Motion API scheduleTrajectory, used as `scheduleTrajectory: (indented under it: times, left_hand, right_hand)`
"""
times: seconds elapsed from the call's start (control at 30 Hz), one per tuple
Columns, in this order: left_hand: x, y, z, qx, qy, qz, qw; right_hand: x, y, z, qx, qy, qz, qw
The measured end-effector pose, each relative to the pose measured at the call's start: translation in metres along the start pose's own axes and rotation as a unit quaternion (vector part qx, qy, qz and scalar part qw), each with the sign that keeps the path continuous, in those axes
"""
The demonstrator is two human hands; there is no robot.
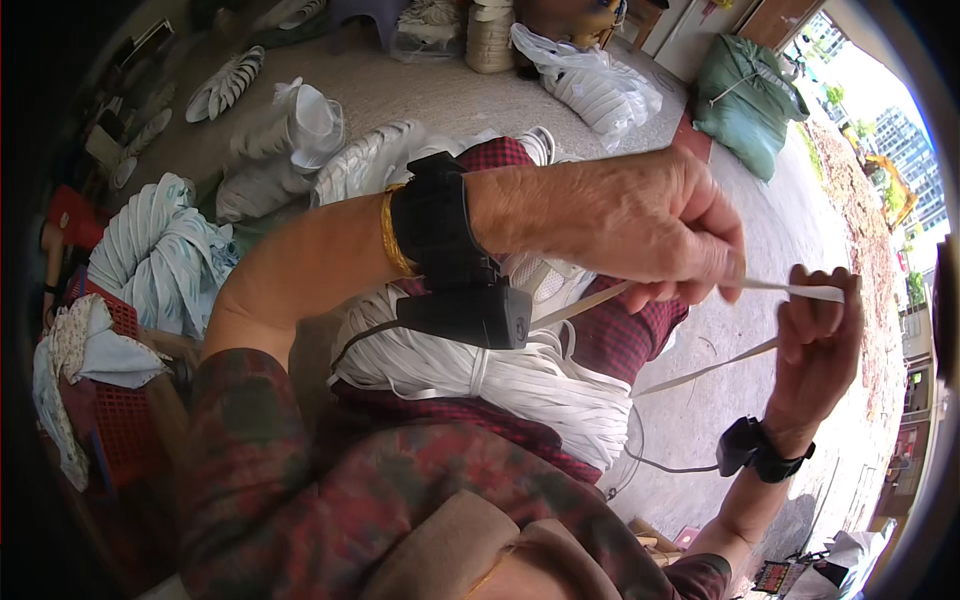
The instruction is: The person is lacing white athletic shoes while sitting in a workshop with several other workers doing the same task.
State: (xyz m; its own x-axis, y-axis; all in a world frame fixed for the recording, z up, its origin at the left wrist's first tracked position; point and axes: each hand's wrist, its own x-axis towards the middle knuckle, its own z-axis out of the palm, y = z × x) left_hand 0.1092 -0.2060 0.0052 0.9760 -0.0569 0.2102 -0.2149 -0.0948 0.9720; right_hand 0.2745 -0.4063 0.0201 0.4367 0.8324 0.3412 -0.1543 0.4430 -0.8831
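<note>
Head view: left hand (640, 222) and right hand (822, 345) grip white strap (768, 286) spanning between them.

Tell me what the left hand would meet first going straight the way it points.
Past the white strap it holds, the left hand would probably meet the right hand first, though depth is unclear here.

No wording legible from where I stand. Small dark card (774, 577), lower right: reddish print, too small to read. Black box (465, 318) on wearer's wrist strap: faint round mark on end face, undecipherable.
</note>
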Motion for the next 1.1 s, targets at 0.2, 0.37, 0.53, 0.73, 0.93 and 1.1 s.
scheduleTrajectory:
  times: [0.2,0.37,0.53,0.73,0.93,1.1]
  left_hand:
    - [-0.047,-0.095,0.010,-0.198,-0.068,-0.118,0.971]
    - [-0.081,-0.074,-0.015,-0.141,0.014,-0.091,0.986]
    - [-0.021,0.030,-0.064,-0.240,-0.087,0.225,0.940]
    - [-0.030,0.058,-0.064,-0.191,-0.059,0.174,0.964]
    - [-0.086,0.005,-0.089,-0.238,0.023,0.132,0.962]
    - [-0.059,0.085,-0.132,-0.262,0.052,0.345,0.900]
  right_hand:
    - [0.003,-0.116,-0.206,-0.115,0.179,-0.115,0.970]
    - [-0.063,-0.183,-0.391,-0.644,0.216,-0.197,0.707]
    - [-0.055,-0.100,-0.399,-0.322,0.396,-0.187,0.839]
    - [-0.050,-0.077,-0.383,-0.166,0.483,-0.199,0.836]
    - [-0.129,-0.065,-0.452,-0.167,0.668,-0.177,0.703]
    - [-0.133,0.015,-0.453,-0.172,0.679,-0.104,0.706]
